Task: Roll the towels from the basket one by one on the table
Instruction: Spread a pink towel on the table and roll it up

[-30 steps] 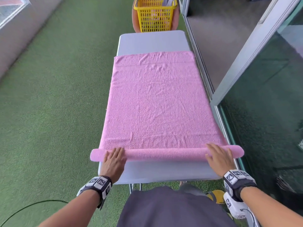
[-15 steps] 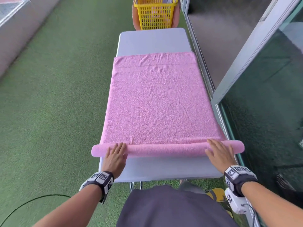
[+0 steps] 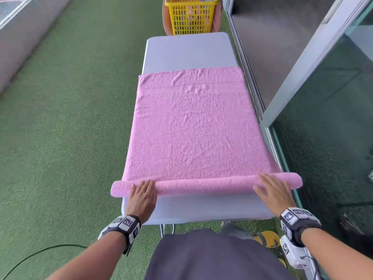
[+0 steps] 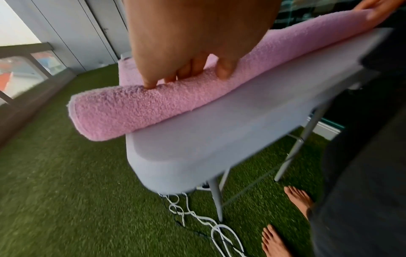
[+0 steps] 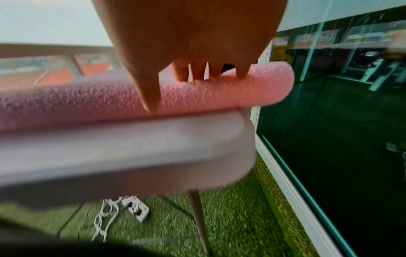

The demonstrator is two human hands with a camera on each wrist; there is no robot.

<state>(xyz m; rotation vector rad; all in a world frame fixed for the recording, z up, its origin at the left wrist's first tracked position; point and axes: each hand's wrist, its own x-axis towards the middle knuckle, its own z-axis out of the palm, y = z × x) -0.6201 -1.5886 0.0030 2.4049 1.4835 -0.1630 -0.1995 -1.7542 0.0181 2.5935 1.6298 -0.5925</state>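
Note:
A pink towel (image 3: 193, 126) lies spread along the white table (image 3: 189, 51), its near end wound into a roll (image 3: 203, 185) (image 4: 136, 111) (image 5: 197, 97) that overhangs both table sides. My left hand (image 3: 142, 194) (image 4: 186, 73) presses flat on the roll's left part with straight fingers. On the roll's right part my right hand (image 3: 271, 188) (image 5: 197, 78) rests the same way, fingers straight. A yellow basket (image 3: 191, 16) stands beyond the table's far end; what it holds is hard to make out.
Green artificial grass (image 3: 66, 118) covers the floor on the left. A glass wall and sliding door frame (image 3: 302, 81) run close along the table's right side. Cables and a power strip (image 5: 136, 208) lie under the table by my bare feet (image 4: 298, 200).
Both hands have pushed the roll away from me along the table. The roll is thicker and the flat part of the towel shorter.

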